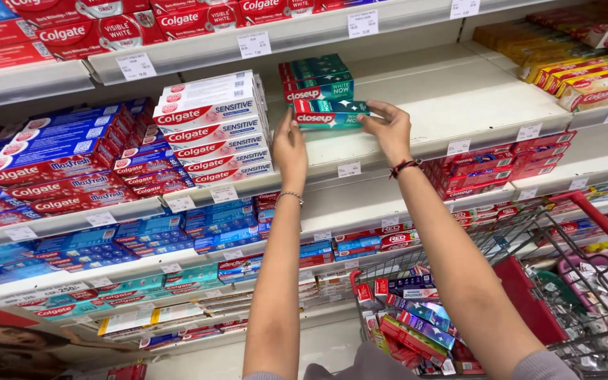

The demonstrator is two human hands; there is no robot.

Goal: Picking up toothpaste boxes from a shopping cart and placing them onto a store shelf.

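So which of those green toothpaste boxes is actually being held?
The lowest green box, gripped at its ends by left hand and right hand; the stack behind sits untouched.

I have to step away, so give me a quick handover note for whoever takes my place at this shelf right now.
Left hand: grips the left end of a teal toothpaste box.
Right hand: grips the right end of the same box.
The box is held level at the front of the white shelf, just below a small stack of matching teal boxes standing on that shelf.
Done: a few teal boxes are already stacked; white boxes fill the spot to the left.
Left: the shelf's right side is mostly bare, and more boxes lie in the red cart on the right.
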